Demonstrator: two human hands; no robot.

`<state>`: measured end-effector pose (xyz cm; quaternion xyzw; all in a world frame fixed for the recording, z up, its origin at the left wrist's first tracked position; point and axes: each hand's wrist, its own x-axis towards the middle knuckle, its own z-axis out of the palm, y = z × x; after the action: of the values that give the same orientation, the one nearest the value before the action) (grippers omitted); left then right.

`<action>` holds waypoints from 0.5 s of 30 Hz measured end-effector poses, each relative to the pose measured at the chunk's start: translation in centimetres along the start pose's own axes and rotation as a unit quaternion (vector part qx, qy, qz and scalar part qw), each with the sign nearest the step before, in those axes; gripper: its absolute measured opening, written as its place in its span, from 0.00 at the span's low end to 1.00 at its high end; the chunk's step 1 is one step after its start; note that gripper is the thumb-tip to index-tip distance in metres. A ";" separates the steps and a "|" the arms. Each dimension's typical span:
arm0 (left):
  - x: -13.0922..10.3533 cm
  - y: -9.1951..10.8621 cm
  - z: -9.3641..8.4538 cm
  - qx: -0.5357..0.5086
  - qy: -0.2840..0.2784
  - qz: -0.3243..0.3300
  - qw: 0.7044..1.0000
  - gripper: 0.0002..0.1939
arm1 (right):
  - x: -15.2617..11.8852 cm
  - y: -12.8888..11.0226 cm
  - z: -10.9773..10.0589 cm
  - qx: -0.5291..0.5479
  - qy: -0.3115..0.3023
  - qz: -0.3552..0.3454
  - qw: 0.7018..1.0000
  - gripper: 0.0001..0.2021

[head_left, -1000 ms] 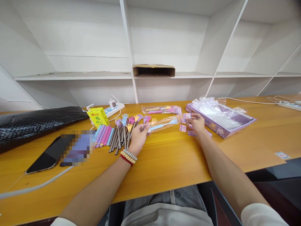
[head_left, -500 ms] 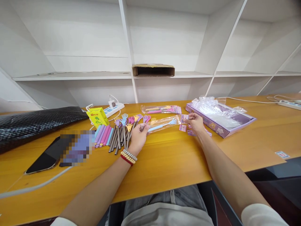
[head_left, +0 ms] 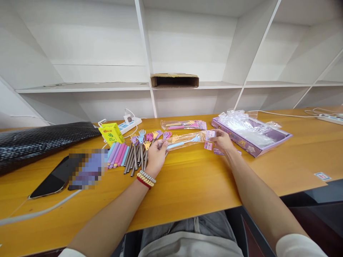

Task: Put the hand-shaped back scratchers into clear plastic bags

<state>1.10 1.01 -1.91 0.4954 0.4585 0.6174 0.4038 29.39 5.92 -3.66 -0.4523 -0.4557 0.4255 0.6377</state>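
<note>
A blue back scratcher (head_left: 177, 145) lies inside a clear plastic bag (head_left: 189, 138) stretched between my hands, above the desk. My left hand (head_left: 157, 157) pinches the bag's left end, by the handle. With closed fingers my right hand (head_left: 223, 141) grips a small purple card (head_left: 210, 134) at the bag's right end; whether the card is inside is hard to tell. More purple cards (head_left: 208, 145) lie beneath my right hand. Beside my left hand are loose metal rods with colourful hand-shaped heads (head_left: 141, 136) and a row of pastel handles (head_left: 118, 154).
Bagged back scratchers (head_left: 183, 125) lie behind my hands. A purple box (head_left: 245, 142) holding clear bags stands to the right. Leftward are a yellow box (head_left: 112, 134), a power strip (head_left: 131, 124), a phone (head_left: 50, 178) and a black bubble-wrap package (head_left: 48, 142). White shelves (head_left: 198, 85) rise behind.
My right fingers have shifted slightly at the card end, and the bag tilts a little differently. My left hand has barely moved and keeps its grip.
</note>
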 end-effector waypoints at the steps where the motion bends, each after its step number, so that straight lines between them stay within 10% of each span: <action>1: 0.0 0.0 0.0 -0.002 0.001 0.001 1.000 0.12 | -0.1 0.0 0.0 0.002 -0.009 0.009 1.000 0.19; 15: -0.1 0.4 0.0 -0.004 0.002 -0.010 1.000 0.11 | -0.1 -0.2 -0.1 0.046 0.008 0.059 0.997 0.09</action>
<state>1.14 0.80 -1.60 0.4882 0.4615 0.6162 0.4110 29.47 5.72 -3.51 -0.4516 -0.4031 0.4790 0.6357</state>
